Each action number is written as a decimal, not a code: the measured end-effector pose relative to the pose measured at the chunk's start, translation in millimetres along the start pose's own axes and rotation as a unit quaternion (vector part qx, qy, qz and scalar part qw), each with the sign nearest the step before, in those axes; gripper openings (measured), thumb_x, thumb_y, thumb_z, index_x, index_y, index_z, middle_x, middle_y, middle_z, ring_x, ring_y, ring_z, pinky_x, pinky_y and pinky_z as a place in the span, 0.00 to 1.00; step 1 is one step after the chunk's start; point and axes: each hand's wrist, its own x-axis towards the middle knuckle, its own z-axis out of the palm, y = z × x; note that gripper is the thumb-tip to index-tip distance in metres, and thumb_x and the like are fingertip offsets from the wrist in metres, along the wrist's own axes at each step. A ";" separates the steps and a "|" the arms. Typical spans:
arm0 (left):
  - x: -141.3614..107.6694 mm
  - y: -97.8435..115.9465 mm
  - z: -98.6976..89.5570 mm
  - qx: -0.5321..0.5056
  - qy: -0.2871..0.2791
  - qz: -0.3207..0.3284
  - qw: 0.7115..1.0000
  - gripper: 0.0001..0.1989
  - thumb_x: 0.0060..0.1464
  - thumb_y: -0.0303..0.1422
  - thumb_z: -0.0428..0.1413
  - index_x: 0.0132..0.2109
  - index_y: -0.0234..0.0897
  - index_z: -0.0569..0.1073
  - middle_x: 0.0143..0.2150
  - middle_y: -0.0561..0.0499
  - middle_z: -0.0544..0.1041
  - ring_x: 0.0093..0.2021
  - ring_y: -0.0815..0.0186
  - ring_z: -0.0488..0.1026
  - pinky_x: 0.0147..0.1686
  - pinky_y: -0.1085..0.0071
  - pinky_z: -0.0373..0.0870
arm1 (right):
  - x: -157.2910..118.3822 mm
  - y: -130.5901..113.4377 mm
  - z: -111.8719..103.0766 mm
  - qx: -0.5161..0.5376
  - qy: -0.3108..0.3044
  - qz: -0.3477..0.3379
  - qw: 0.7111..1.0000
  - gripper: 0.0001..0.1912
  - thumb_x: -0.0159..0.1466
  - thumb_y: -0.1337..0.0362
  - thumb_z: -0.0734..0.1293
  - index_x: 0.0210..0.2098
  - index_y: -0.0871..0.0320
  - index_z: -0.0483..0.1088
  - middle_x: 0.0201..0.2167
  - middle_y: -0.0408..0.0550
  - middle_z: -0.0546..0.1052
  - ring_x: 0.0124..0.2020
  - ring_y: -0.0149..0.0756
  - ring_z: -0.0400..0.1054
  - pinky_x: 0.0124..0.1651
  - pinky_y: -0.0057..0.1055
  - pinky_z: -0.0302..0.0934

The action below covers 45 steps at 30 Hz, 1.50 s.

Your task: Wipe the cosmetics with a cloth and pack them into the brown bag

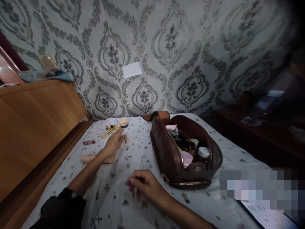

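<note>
Our left hand (111, 143) is holding a small pale object (124, 133) at the tips of its fingers (119, 136), just above the bed sheet (135, 156). We are judging the object light, stiff and probably smooth, so it may slip; a firm pinch along its body, between thumb and fingertip, looks safest. Our right hand (143, 183) is hanging low over the sheet, fingers curled inward, and we cannot tell whether they are gripping anything. Near the left hand, two gold tubes (110, 128), a cream jar (123, 122) and a pink tube (89, 142) are lying on the sheet, while a beige tube (89, 158) is lying beneath the left wrist. To the right, an open brown leather toiletry bag (164, 152) is sitting packed with jars.
</note>
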 end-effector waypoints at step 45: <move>-94.9 84.2 0.5 -0.287 0.096 -0.027 0.953 0.12 0.66 0.41 0.45 0.34 0.41 0.59 0.25 0.58 0.62 0.27 0.67 0.64 0.32 0.71 0.61 | 7.8 29.7 -7.2 0.399 0.024 0.006 0.916 0.23 0.50 0.59 0.80 0.43 0.55 0.75 0.37 0.42 0.79 0.35 0.28 0.74 0.36 0.23 0.69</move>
